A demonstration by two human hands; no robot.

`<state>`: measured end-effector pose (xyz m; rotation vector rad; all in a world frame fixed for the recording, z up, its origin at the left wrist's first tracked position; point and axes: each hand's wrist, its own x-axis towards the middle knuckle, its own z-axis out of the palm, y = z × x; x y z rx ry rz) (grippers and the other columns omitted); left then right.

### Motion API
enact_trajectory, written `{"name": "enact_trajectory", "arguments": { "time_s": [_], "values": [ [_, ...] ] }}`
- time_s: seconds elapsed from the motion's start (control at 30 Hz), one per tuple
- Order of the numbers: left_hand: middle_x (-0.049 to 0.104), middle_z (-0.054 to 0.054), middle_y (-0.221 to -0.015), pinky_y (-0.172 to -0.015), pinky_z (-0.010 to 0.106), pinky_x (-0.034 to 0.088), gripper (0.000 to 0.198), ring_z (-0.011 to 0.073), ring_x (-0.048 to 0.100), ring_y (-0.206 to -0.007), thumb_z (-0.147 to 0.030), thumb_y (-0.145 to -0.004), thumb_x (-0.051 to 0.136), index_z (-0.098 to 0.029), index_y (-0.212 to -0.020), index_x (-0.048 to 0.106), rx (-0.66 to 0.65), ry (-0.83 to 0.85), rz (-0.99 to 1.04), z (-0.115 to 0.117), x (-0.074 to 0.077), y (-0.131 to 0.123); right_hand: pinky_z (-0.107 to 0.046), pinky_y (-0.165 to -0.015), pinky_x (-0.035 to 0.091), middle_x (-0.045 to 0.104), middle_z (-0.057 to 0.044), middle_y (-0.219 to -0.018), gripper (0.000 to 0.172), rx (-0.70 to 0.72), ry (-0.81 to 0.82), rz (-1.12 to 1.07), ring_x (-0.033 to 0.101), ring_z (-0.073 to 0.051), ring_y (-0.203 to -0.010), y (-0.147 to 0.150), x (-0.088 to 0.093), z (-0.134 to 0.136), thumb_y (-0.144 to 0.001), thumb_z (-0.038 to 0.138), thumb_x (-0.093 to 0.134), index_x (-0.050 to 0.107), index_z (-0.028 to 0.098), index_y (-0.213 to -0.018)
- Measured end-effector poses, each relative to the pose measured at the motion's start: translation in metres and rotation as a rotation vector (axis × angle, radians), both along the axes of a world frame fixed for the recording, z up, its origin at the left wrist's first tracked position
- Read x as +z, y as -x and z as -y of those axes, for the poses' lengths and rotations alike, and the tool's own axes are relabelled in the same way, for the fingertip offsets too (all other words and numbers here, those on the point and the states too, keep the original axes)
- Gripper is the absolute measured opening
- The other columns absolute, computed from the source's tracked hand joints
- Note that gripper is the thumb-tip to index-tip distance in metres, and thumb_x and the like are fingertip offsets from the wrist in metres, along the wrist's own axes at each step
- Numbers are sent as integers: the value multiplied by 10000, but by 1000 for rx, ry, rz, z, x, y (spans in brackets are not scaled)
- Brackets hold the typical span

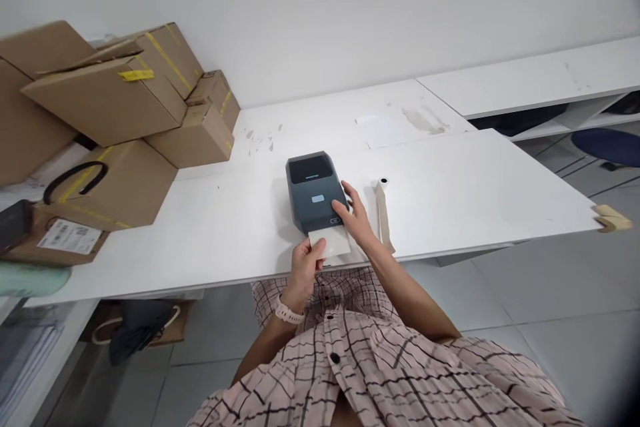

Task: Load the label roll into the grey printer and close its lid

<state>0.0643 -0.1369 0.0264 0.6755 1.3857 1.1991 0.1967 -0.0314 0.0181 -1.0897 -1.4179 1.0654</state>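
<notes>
A dark grey label printer (314, 191) stands near the front edge of the white table (450, 193). A pale label (331, 241) sticks out of its front slot. My left hand (304, 267) pinches the label's near left corner, fingers closed on it. My right hand (356, 215) rests against the printer's right front corner, a fingertip on a small button there, fingers stretched out. A pale watch band circles my left wrist.
Several cardboard boxes (115, 107) with yellow tape are stacked at the table's left. A brown paper strip (384, 217) lies right of the printer. A lower white shelf (540, 80) runs along the right. A bag (137, 327) sits under the table.
</notes>
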Motion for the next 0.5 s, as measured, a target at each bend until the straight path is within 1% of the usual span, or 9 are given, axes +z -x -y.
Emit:
{"name": "enact_trajectory", "arguments": {
  "time_s": [0.07, 0.13, 0.2, 0.23, 0.3, 0.33, 0.4, 0.43, 0.5],
  "values": [
    [493, -52, -539, -456, 220, 307, 498, 69, 405, -449, -633, -681, 781, -182, -693, 572, -32, -13, -64, 5, -8, 5, -551, -1221, 265, 541, -67, -1494, 517, -18, -241, 205, 356, -301, -1478, -3, 16, 3, -933, 479, 563, 511, 302, -1416],
    [478, -48, -529, -481, 229, 344, 477, 89, 431, -473, -633, -761, 720, -191, -684, 557, -43, -39, -135, 11, -17, 13, -554, -1237, 216, 659, -57, -1348, 424, 59, -440, 374, 357, -291, -1482, -4, 29, 6, -964, 387, 526, 536, 314, -1381],
    [541, -21, -601, -511, 240, 391, 442, 116, 497, -536, -630, -827, 654, -197, -757, 597, 41, -71, -219, 13, -24, 23, -553, -1250, 168, 720, -51, -1233, 394, 166, -547, 498, 426, -285, -1441, -1, 38, 9, -983, 330, 492, 532, 310, -1374],
    [611, 8, -704, -545, 250, 430, 429, 139, 561, -616, -629, -853, 622, -200, -840, 631, 113, -89, -265, 13, -24, 28, -552, -1252, 152, 728, -55, -1211, 380, 197, -575, 548, 475, -286, -1402, 2, 40, 10, -990, 313, 477, 533, 298, -1366],
    [693, 79, -1064, -715, 293, 525, 448, 204, 659, -934, -619, -900, 566, -220, -1081, 657, 243, -145, -345, 7, -20, 34, -555, -1243, 158, 725, -79, -1201, 340, 210, -599, 630, 565, -290, -1302, 9, 40, 13, -1002, 295, 449, 557, 264, -1323],
    [653, 96, -1266, -861, 326, 535, 474, 233, 628, -1135, -606, -925, 539, -237, -1208, 630, 269, -185, -376, 2, -16, 35, -558, -1235, 172, 721, -91, -1195, 321, 202, -596, 657, 593, -291, -1260, 11, 40, 14, -1006, 292, 438, 570, 251, -1296],
    [490, 87, -1530, -1105, 371, 431, 539, 257, 455, -1409, -580, -958, 505, -266, -1396, 532, 253, -268, -404, -9, -7, 33, -567, -1224, 191, 724, -93, -1152, 296, 192, -582, 667, 615, -291, -1214, 14, 38, 16, -1008, 306, 441, 584, 251, -1262],
    [414, 74, -1597, -1166, 376, 375, 578, 259, 382, -1470, -574, -965, 498, -276, -1460, 475, 229, -298, -395, -14, -2, 30, -574, -1223, 195, 724, -86, -1143, 290, 190, -570, 645, 612, -293, -1216, 13, 37, 18, -1005, 325, 457, 583, 264, -1259],
    [317, 59, -1659, -1208, 374, 331, 650, 260, 312, -1517, -576, -967, 493, -280, -1535, 385, 199, -322, -348, -23, 5, 24, -582, -1214, 230, 702, -81, -1204, 323, 151, -520, 552, 574, -303, -1274, 6, 34, 20, -989, 381, 505, 565, 292, -1294]
  ]
}}
